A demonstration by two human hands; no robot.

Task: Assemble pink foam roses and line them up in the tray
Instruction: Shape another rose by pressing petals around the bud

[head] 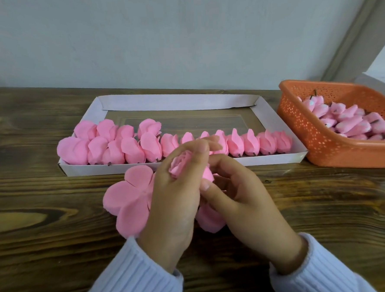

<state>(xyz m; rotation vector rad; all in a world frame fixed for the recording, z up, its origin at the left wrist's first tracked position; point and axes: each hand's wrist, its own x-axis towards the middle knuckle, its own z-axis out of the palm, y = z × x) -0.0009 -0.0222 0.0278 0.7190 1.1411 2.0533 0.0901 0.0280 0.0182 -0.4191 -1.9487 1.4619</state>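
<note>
Pink foam rose bud [180, 167] sits just in front of the white cardboard tray [275, 118], gripped in the curled fingers of the left hand [172, 205] so that the flat pink foam petal layer [129, 199] fans open beneath it. The right hand [242, 194] pinches one petal against the bud, probably to wrap it shut before it joins the finished roses [142, 146] lined along the tray's near wall.

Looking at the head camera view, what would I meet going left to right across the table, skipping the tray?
flat pink petal piece → left hand, gripping the rose bud → right hand, pinching the same bud → orange basket holding more pink pieces
</note>
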